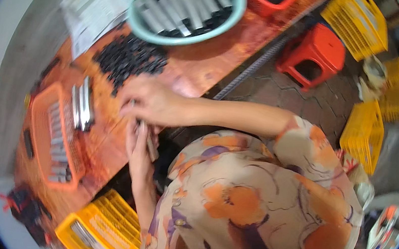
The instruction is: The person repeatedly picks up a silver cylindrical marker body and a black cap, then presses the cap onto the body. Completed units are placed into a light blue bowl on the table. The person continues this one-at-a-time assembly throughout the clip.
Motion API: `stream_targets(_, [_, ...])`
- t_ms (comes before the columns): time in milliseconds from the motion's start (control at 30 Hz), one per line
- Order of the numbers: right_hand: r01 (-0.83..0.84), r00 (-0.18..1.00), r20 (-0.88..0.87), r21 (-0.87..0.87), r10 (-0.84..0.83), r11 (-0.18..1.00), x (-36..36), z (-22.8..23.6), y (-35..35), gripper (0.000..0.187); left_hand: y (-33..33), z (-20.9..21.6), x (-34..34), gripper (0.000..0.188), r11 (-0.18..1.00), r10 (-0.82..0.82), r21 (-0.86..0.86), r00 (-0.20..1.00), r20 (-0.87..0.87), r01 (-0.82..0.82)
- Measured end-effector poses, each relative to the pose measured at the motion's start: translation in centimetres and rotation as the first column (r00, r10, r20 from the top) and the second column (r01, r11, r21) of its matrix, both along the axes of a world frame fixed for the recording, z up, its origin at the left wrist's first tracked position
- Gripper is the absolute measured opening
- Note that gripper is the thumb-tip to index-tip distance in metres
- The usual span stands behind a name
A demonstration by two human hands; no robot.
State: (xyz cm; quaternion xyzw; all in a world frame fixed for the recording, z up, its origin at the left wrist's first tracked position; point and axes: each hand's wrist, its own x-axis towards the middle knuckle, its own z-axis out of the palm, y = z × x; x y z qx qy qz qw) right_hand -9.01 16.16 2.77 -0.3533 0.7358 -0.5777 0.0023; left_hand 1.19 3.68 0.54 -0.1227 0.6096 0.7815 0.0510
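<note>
The left hand (138, 147) pinches a grey strip (152, 151) between thumb and fingers beside the table (202, 69), apparently steadying it for the right hand (148, 99). The right fingers are curled; blur prevents telling what they grip. Black pieces (129, 59) lie loose nearby, presumably for easy reach.

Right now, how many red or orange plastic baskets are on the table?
2: an orange basket at the picture's left, holding grey pieces, and a red basket at the top, beside the pale green basin. Others could be hidden past the picture's edge.
</note>
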Motion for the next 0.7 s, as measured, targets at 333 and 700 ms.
stream_targets(333, [0.463, 0.825, -0.309, -0.11, -0.473, 0.88, 2.0, -1.7, 0.6, 0.02, 2.4, 1.0, -3.0, 0.039, 0.827, 0.162, 0.55, 0.986, -0.033, -0.117])
stream_targets(700, [0.485, 0.764, -0.416, -0.134, -0.493, 0.864, 1.8, -2.0, -0.9, 0.02, 1.5, 1.6, -4.0, 0.039, 0.819, 0.134, 0.566, 0.99, -0.039, -0.089])
